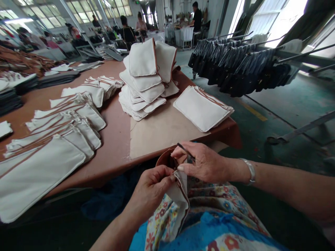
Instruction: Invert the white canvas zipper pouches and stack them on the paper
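Over my lap, at the table's front edge, hangs a white fabric pouch (180,200) with a brown inner side showing at its far end. My left hand (149,186) pinches the pouch's seam between thumb and fingers. Just to the right, my right hand (209,163) is closed at the same edge, its thumb close to my left fingertips. A thin dark tool (185,150) sticks out from the right fingers; its tip points left and its kind cannot be made out. The fingers partly hide the seam.
A brown-covered table (117,129) bears a tall pile of white pouches (143,87), a smaller stack (201,108) on the right and overlapping rows (57,153) on the left. A rack of dark hanging pieces (235,66) stands beyond at right. Several people work in the background.
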A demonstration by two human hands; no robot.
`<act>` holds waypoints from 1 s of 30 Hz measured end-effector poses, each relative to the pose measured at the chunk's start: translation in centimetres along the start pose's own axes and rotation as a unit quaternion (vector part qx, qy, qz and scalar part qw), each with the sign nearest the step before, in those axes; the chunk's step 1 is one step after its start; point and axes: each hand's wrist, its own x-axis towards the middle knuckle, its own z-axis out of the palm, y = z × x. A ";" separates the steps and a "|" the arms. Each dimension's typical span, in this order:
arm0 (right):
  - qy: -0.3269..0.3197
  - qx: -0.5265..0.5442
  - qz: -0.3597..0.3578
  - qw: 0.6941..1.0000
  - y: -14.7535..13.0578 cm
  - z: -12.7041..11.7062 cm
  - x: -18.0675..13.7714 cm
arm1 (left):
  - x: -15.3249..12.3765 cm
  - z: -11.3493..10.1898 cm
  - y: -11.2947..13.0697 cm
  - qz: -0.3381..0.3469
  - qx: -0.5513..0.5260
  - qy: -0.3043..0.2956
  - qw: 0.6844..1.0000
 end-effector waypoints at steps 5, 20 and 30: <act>-0.074 0.039 -0.004 0.996 0.9 1.2 0.8 | -0.4 -0.7 0.9 0.029 0.116 -0.003 0.993; -0.038 0.065 0.077 0.994 0.7 2.0 1.0 | 0.9 -0.5 1.2 0.071 0.205 0.105 0.970; 0.008 -0.062 0.014 0.998 0.6 2.9 1.4 | 1.2 -0.3 0.8 0.112 0.146 0.105 0.977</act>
